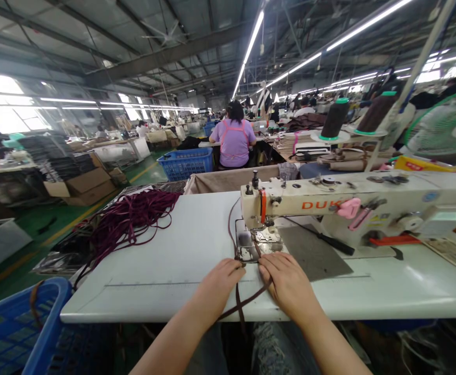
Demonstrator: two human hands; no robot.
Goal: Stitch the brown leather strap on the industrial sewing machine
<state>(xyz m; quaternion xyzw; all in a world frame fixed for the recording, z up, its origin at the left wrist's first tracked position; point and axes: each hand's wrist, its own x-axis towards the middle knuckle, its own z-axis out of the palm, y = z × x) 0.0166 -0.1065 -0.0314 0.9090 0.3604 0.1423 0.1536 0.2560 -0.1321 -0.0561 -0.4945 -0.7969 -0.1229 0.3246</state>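
Observation:
My left hand (222, 281) and my right hand (286, 278) rest side by side on the white sewing table (165, 260), just in front of the needle plate (257, 245) of a cream sewing machine (353, 205). Both hands pinch a narrow dark maroon strap (238, 302) that runs between them toward the presser foot and hangs over the table's near edge. The left fingers are curled onto the strap. The right fingers press together on it.
A tangled pile of maroon straps (128, 219) lies at the table's left end. A blue plastic basket (20, 328) stands at lower left. Thread cones (335, 119) rise behind the machine. A person in a purple top (233, 138) sits ahead beside another blue crate (184, 162).

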